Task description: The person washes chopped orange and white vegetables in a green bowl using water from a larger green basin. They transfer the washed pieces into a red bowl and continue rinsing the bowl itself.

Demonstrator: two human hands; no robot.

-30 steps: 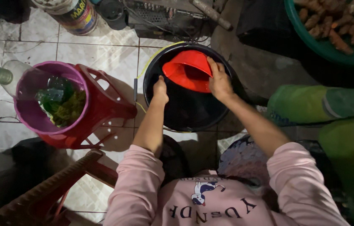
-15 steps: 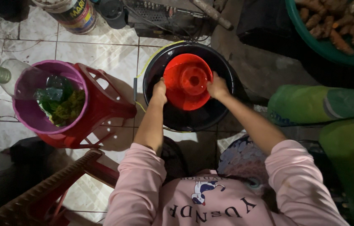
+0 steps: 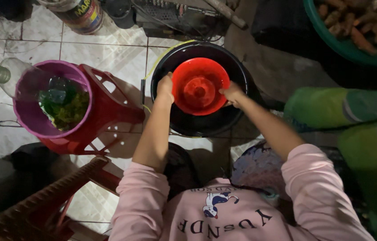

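Both hands, left hand and right hand, gripped the red bowl by opposite rims, level inside the black basin; bowl looked empty, not yet lifted clear.

Tiled floor, black basin, red stool

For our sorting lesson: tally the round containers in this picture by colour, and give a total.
Red bowl, held by the left hand and right hand: 1
Black basin: 1
Purple bowl: 1
Green basin: 1
Total: 4
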